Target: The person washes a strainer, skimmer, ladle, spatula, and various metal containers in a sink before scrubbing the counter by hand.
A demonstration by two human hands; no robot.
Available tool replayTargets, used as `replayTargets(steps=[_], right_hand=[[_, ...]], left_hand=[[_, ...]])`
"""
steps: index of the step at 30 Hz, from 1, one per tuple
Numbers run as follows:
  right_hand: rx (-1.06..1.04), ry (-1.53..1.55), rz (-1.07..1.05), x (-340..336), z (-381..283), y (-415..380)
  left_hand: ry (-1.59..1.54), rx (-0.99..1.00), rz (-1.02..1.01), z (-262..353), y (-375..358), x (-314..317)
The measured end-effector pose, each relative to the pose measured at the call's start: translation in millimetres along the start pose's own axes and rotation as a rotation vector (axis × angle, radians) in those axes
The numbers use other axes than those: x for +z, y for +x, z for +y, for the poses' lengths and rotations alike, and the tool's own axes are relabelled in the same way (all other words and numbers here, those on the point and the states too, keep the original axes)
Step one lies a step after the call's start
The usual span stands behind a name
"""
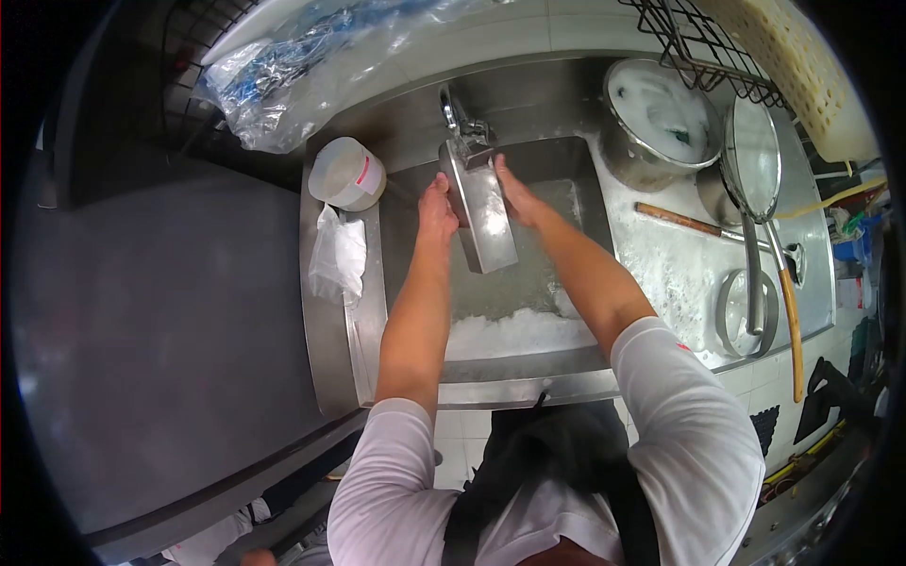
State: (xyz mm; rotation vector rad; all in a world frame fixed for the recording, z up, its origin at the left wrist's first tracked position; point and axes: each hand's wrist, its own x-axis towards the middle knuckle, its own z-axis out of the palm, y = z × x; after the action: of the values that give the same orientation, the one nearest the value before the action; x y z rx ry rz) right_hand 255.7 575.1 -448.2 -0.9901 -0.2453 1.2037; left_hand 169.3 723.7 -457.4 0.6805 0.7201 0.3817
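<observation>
Between my two hands is a long, narrow stainless-steel pan [486, 219], tilted beneath the faucet [462, 123] and above the sink basin [401, 274]. My left hand [438, 209] grips its left side, fingers pressed to the metal. On the opposite side, my right hand [516, 193] holds it near the upper end. Cloudy water lies in the basin, with white foam [514, 332] along the near side. Whether water runs from the spout into the pan I cannot make out.
Left of the basin stand a white plastic tub [347, 174] and a crumpled plastic bag [337, 253]. A foam-filled pot [651, 118], strainers [755, 160], a wooden-handled tool [675, 218] and a round metal dish [731, 311] occupy the sudsy right drainboard. A wire rack [694, 42] overhangs it.
</observation>
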Motion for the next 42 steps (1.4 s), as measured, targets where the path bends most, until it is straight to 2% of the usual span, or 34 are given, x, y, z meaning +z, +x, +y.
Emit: replayTargets(steps=[1,2,3,4,5,7,9,10,11,13,14,17,18,22,25,27,28,31,34,36,39,40,42], right_hand=[[-0.024,0.16,-0.101,-24,18,16],[0.013,0.141,0.012,-19,15,11],[0.053,0.121,0.126,-10,9,2],[0.08,0.012,0.36,-2,-1,-1],[0.004,-0.036,0.355,-3,1,-1],[-0.173,-0.128,0.34,-9,2,7],[-0.306,-0.518,0.621,-3,0,11],[-0.334,-0.757,0.768,6,-4,7],[-0.356,-0.995,0.913,16,-6,3],[-0.401,-0.974,0.839,31,-6,1],[-0.391,-1.009,0.791,38,-7,-1],[-0.385,-1.155,0.64,52,-1,-8],[-0.406,-1.186,0.588,51,5,-9],[-0.495,-1.33,0.308,43,25,-14],[-0.918,-1.34,0.162,29,23,-29],[-1.025,-1.438,0.475,34,0,-57],[-1.075,-1.481,0.635,33,-8,-67],[-0.483,-1.15,0.783,1,14,-64],[-0.239,-1.324,0.587,-9,20,-78],[-0.392,-1.358,0.678,-11,31,-83],[-0.507,-1.313,0.743,-17,40,-87],[-0.53,-1.283,0.756,-20,39,-86],[-0.35,-1.153,0.806,-22,37,-78]], left_hand=[[-0.037,-0.041,-0.023,-1,5,-1],[-0.111,-0.112,-0.107,-7,16,1],[-0.082,-0.105,-0.12,-12,30,-3],[-0.054,-0.101,-0.128,-18,41,-10],[-0.022,-0.097,-0.132,-23,48,-17],[0.179,-0.112,0.105,-15,30,18],[0.283,-0.102,0.08,-8,-11,57],[0.479,-0.055,0.096,-38,36,25],[0.598,0.103,0.033,-41,8,46],[0.277,0.094,0.006,-46,-14,58],[0.043,-0.006,-0.179,-42,-15,51],[0.001,-0.084,-0.188,-34,-33,44],[0.002,-0.057,-0.097,-33,-34,43],[-0.086,-0.13,-0.127,-41,-9,3],[-0.176,-0.109,-0.142,-47,-18,-2],[-0.241,-0.021,-0.134,-46,-33,10],[-0.228,-0.042,-0.135,-48,-31,9],[-0.21,-0.116,-0.139,-57,-15,7],[-0.208,-0.163,-0.159,-64,-2,9],[-0.179,-0.145,-0.18,-64,-3,16],[0.14,0.03,0.1,-52,-13,37],[0.182,0.091,0.094,-47,-19,44],[0.266,0.217,0.075,-40,-20,49]])
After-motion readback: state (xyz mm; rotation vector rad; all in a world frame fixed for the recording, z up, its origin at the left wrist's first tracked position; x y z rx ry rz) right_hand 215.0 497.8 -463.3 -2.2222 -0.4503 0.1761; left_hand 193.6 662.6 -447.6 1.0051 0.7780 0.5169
